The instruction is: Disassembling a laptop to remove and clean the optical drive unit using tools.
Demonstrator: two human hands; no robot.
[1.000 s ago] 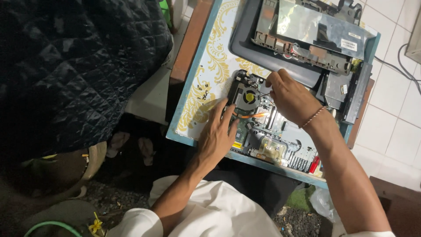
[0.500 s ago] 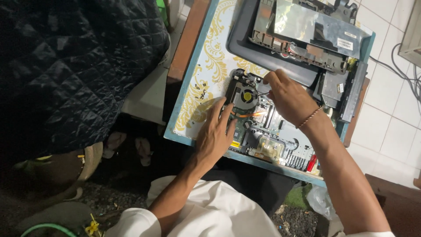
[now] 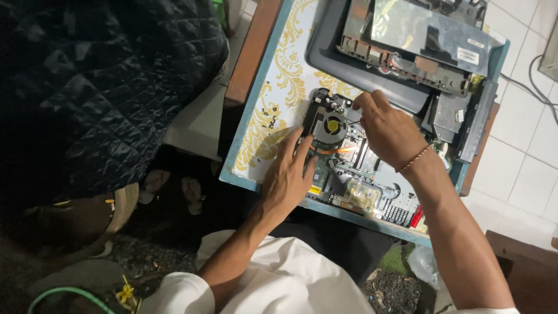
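Note:
A laptop circuit board with a round cooling fan lies on a small table with a white and gold patterned top. My left hand rests flat on the board's left edge, fingers spread, just below the fan. My right hand is over the board beside the fan, fingertips pinched together at a small part near the fan's upper right; what they pinch is too small to tell. A thin cord bracelet is on that wrist.
A dark laptop shell with a metal-shielded inner frame lies at the table's far end. A person in a dark quilted jacket stands at left. A red object lies at the board's near corner. White tiled floor on the right.
The view has shifted slightly. My left hand stays on the board's edge. My right hand remains by the fan with only small finger movement.

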